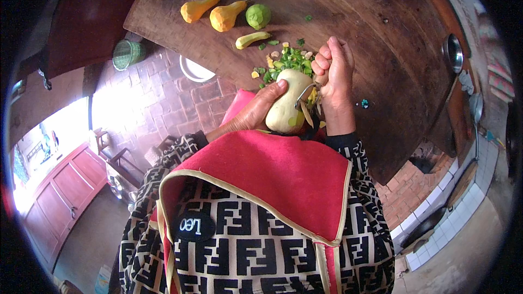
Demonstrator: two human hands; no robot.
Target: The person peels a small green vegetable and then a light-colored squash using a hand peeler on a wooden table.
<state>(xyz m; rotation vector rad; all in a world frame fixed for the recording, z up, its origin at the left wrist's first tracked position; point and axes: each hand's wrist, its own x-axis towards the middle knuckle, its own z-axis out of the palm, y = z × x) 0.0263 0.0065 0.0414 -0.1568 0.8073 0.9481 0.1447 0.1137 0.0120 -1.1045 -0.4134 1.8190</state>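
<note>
My left hand (263,104) holds a pale yellow butternut-shaped squash (286,102) upright near the table's front edge, its thumb on the upper side. My right hand (336,69) is closed around the handle of a peeler (304,96), whose curved metal frame lies against the squash's right side. Strips of peel hang beside it. Green and yellow peelings (292,60) are heaped just beyond the squash. Farther back lie two peeled orange squashes (196,8), (227,15), a peeled round green vegetable (258,16) and a slim pale yellow one (252,40).
The dark wooden table (388,69) extends in front of me. A green woven basket (128,54) and a white basin (196,68) are beyond its left edge. At the far right are a metal bowl (452,53), a long-handled ladle (476,110) and a white-tiled ledge (461,216).
</note>
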